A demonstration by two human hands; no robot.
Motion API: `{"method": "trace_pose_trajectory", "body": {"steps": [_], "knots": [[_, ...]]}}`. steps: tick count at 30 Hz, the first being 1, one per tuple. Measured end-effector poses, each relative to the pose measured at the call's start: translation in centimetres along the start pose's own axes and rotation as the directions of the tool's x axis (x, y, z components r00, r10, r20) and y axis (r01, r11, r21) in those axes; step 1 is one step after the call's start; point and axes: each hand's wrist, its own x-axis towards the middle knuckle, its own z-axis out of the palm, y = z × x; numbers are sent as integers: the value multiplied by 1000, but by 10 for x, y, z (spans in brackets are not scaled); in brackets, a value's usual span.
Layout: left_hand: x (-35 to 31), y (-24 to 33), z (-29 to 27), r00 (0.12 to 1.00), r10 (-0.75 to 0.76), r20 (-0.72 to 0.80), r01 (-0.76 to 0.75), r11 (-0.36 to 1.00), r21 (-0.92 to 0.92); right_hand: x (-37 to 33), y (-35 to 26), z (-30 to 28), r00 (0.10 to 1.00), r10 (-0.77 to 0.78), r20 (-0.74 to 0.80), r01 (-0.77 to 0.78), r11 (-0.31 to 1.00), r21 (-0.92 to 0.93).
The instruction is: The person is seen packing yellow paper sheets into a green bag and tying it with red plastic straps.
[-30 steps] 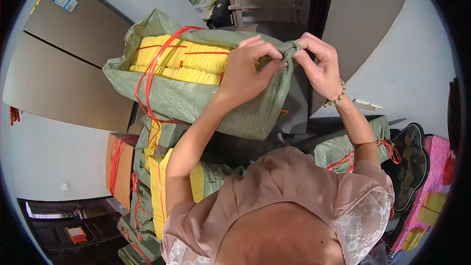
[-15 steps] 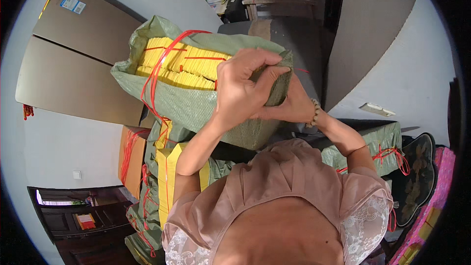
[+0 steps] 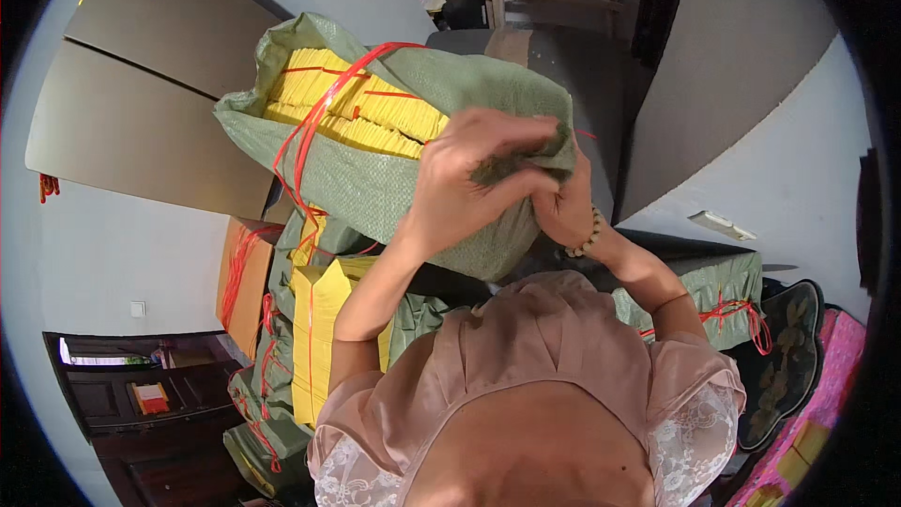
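Grasping green sack [image 3: 366,183], left grip [image 3: 460,174] curled, right grip [image 3: 566,208] alongside, partly hidden.

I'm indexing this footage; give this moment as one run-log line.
left hand: holding end of green sack | right hand: at same end, partly hidden | yellow bundles: visible inside sack | red cord: across sack mouth

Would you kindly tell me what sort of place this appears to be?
Probably a room in a home used for storage: a refrigerator stands at the left, near a green sack of yellow bundles and a cardboard box.
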Motion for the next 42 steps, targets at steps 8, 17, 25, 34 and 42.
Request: {"method": "trace_pose_trajectory", "body": {"steps": [8, 17, 25, 34, 42], "knots": [[-26, -14, -30, 973, -160, 165, 87, 921, 379, 1, 3, 2, 999, -12, 34, 10, 999, 51], [-35, -29, -20, 976, -54, 213, -43, 905, 424, 23, -44, 18, 932, 354, -72, -338, 925, 176], [-42, -34, -26, 975, -5, 224, -88, 910, 405, 24, -43, 33, 939, 338, -61, -331, 938, 107], [-37, -34, -36, 977, -3, 211, -78, 924, 375, 31, -36, 37, 944, 283, -171, -257, 953, 160], [-31, -26, -40, 982, 13, 187, -78, 936, 344, 41, -48, 26, 978, 198, 67, -208, 941, 268]]}}
